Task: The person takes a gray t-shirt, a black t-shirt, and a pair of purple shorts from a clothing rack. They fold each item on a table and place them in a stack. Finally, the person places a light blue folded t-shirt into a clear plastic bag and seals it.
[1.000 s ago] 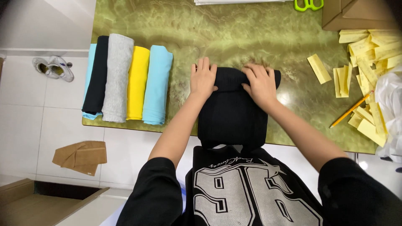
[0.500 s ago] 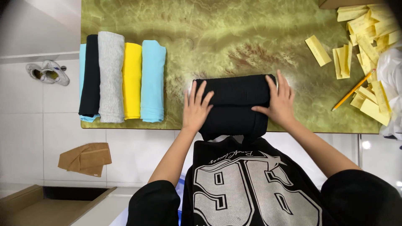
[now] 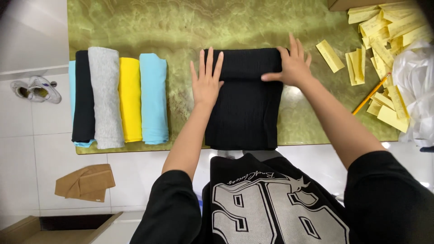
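A black ribbed garment (image 3: 246, 101) lies folded on the green marbled table (image 3: 181, 27), its far end rolled into a thick fold. My left hand (image 3: 207, 81) rests flat on the garment's left side, fingers spread. My right hand (image 3: 294, 63) presses on the rolled fold at the right end, fingers apart. Neither hand grips anything.
Rolled cloths lie side by side at the table's left: black (image 3: 83, 97), grey (image 3: 105, 97), yellow (image 3: 129, 99), light blue (image 3: 153, 97). Yellow paper slips (image 3: 384, 40), a pencil (image 3: 370, 95) and a white plastic bag (image 3: 418, 86) sit at right. Shoes (image 3: 36, 89) and cardboard (image 3: 86, 182) lie on the floor.
The garment lies further onto the table and its rolled fold sits further from me. Both hands moved with it, the right to the fold's right end.
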